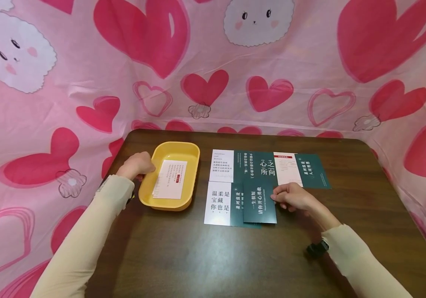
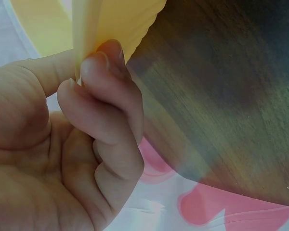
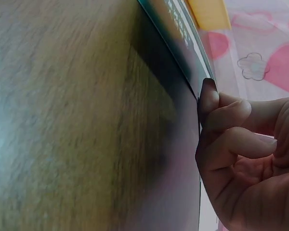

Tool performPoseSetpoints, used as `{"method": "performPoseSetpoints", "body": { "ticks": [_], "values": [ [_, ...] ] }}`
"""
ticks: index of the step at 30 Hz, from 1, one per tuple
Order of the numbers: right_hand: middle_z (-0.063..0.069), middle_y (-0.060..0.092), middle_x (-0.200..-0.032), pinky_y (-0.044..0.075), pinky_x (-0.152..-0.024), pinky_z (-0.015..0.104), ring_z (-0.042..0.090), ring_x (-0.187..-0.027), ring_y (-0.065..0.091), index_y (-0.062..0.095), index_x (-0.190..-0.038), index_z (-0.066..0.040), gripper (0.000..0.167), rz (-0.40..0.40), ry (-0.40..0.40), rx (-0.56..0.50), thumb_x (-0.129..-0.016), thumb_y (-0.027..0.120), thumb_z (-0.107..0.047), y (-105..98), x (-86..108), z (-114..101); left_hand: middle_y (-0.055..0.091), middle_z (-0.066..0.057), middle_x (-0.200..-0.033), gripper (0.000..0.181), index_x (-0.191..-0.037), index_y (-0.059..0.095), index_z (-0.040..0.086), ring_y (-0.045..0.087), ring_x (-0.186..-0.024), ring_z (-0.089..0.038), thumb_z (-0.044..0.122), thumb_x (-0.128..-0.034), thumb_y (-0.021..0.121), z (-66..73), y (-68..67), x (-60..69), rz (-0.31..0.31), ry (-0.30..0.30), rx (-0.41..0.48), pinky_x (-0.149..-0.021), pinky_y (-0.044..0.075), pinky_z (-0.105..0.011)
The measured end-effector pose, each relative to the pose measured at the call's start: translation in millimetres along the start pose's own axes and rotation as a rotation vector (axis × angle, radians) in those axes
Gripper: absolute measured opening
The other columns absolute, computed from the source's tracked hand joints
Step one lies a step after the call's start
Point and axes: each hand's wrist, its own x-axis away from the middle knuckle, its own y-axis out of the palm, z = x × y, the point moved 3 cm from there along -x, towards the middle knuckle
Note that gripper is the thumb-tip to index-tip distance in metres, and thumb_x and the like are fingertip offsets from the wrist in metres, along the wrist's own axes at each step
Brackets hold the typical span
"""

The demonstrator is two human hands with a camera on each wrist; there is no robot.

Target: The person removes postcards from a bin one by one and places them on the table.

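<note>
My left hand (image 1: 138, 164) pinches the left rim of a yellow plastic tray (image 1: 195, 171) between thumb and fingers. In the left wrist view the curled fingers (image 2: 113, 103) hold that tray wall. Inside the tray lie white printed cards (image 1: 169, 186). My right hand (image 1: 292, 197) pinches the right edge of a dark green card (image 1: 259, 207) with white Chinese lettering. This card overlaps another green card (image 1: 237, 209) and hides much of it. In the right wrist view the thumb and fingertips meet at the card's edge, close above the table.
Two rows of cards lie on the brown wooden table (image 1: 183, 256). The back row has a white card (image 1: 223, 165), green cards (image 1: 268, 165) and a white card with a red strip (image 1: 286, 171). A white card (image 1: 217, 205) starts the front row. Pink heart-patterned cloth (image 1: 235, 62) surrounds the table.
</note>
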Motion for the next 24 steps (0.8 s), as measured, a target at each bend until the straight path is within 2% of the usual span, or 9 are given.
{"method": "performPoseSetpoints", "body": {
  "ticks": [7,12,24],
  "values": [
    [0.005,0.055,-0.067,0.033,-0.048,0.026,0.017,-0.058,0.046,0.066,-0.104,0.001,0.019,-0.002,0.006,0.006,-0.103,0.066,-0.018,-3,5.8,7,0.065,-0.017,-0.079,0.021,-0.098,0.065,-0.007,0.063,-0.057,-0.025,0.011,-0.0868,0.061,-0.4,0.3,-1.6,-0.005,0.004,-0.005,-0.058,0.058,-0.035],
    [0.005,0.056,-0.067,0.033,-0.048,0.025,0.016,-0.058,0.047,0.066,-0.103,0.001,0.019,-0.004,0.013,0.005,-0.103,0.066,-0.018,-9,8.8,15,0.065,-0.017,-0.080,0.022,-0.100,0.065,-0.007,0.064,-0.058,-0.026,0.011,-0.0884,0.062,0.0,0.3,-1.9,-0.010,0.002,-0.005,-0.062,0.060,-0.038],
    [0.005,0.056,-0.066,0.033,-0.048,0.024,0.015,-0.057,0.046,0.066,-0.104,0.000,0.019,-0.022,0.030,-0.010,-0.103,0.067,-0.019,-17,9.7,26,0.065,-0.017,-0.080,0.023,-0.101,0.064,-0.007,0.063,-0.056,-0.025,0.012,-0.0891,0.062,1.4,-0.1,-1.0,-0.014,0.004,-0.007,-0.059,0.059,-0.036]
  ]
}}
